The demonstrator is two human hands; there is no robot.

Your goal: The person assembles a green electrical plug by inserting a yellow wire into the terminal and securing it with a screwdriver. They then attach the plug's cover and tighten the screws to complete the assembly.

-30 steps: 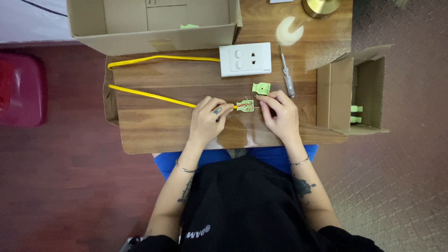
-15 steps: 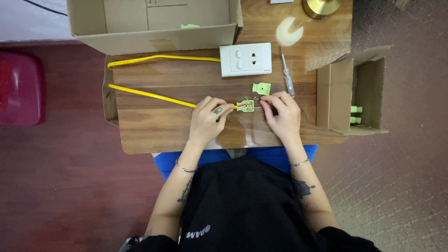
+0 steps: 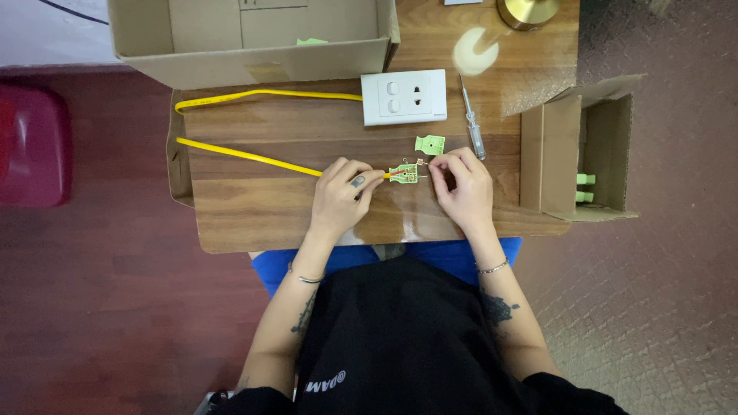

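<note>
The small green part (image 3: 403, 174) is flat, with little metal bits on it. It lies on the wooden table (image 3: 254, 215), just below the white wall switch (image 3: 403, 97). The left hand (image 3: 342, 196) pinches the yellow cable (image 3: 246, 157) at the part's left end. The right hand (image 3: 461, 184) pinches its right side. Both hands stay where they were before; nothing has moved.

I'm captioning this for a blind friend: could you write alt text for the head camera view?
Seen from above, a seated person's left hand and right hand pinch a small green part on the end of a yellow cable over a wooden table. A white switch plate, screwdriver and cardboard boxes lie nearby.
</note>
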